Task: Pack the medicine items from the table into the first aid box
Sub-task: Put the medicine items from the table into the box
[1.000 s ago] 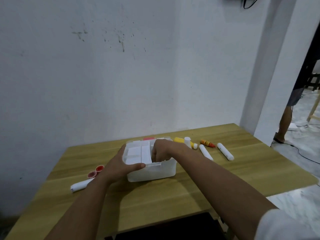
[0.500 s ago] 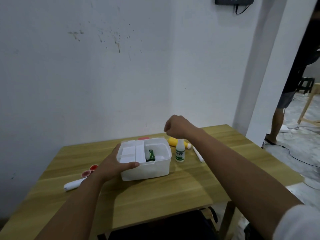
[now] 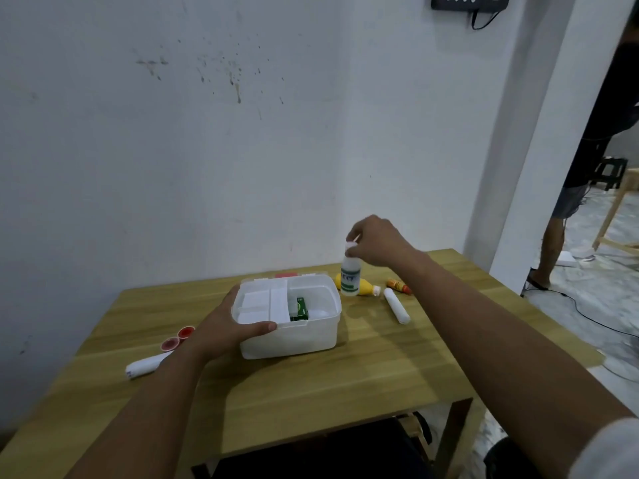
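A white first aid box (image 3: 304, 337) sits open in the middle of the wooden table (image 3: 345, 382). My left hand (image 3: 228, 328) grips its left front rim. Inside lie a green packet (image 3: 300, 308) and white boxes. My right hand (image 3: 375, 242) pinches the cap of a small white bottle with a green label (image 3: 350, 276) and holds it upright just above the table, right of the box. Behind it lies a yellow bottle (image 3: 363, 288). A white roll (image 3: 397, 305) and an orange tube (image 3: 398, 285) lie further right. Left of the box are two red caps (image 3: 178, 338) and a white tube (image 3: 145, 365).
The table stands against a white wall (image 3: 242, 150). A person's legs (image 3: 553, 243) show in a doorway at the far right, with a cable on the floor. A dark seat (image 3: 311, 454) lies below the table's near edge.
My right hand left the box, went to the bottle to the right of it, gripped its cap and lifted it. My left hand stayed on the box.
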The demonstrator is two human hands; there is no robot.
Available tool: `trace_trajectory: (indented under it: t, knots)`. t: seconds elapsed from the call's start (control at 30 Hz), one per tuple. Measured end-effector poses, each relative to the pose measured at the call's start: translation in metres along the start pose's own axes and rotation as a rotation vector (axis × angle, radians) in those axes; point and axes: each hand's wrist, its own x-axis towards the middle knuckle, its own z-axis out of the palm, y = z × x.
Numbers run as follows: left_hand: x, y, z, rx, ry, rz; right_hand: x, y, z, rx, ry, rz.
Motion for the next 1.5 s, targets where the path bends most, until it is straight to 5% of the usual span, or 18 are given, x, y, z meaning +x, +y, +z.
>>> trace_trajectory:
  t: [0.17,0.67,0.8,0.9,1.07,1.23,1.37,1.5]
  knots:
    - [0.001,-0.002,0.000,-0.020,-0.001,0.005,0.012,-0.032,-0.008,0.151,0.019,-0.048]
    - [0.000,-0.002,0.002,0.027,0.028,-0.015,0.013,-0.022,0.084,0.101,-0.203,-0.032]
    - [0.000,-0.003,0.001,0.021,0.025,0.004,0.019,-0.006,0.074,0.215,-0.063,0.012]
    - [0.000,-0.004,0.000,0.014,0.027,-0.003,0.022,0.016,0.077,0.024,-0.006,0.088]
    - [-0.001,-0.002,0.000,0.016,0.030,0.015,0.016,0.046,0.091,-0.537,-0.278,0.192]
    - [-0.001,-0.002,0.001,0.020,0.029,0.008,0.020,0.066,0.110,-0.617,-0.255,0.209]
    - [-0.001,-0.001,-0.001,0.019,0.035,0.022,0.025,0.071,0.108,-0.496,-0.188,0.272]
    - [-0.003,0.002,0.001,0.008,0.031,0.033,0.029,0.065,0.082,-0.034,0.027,0.275]
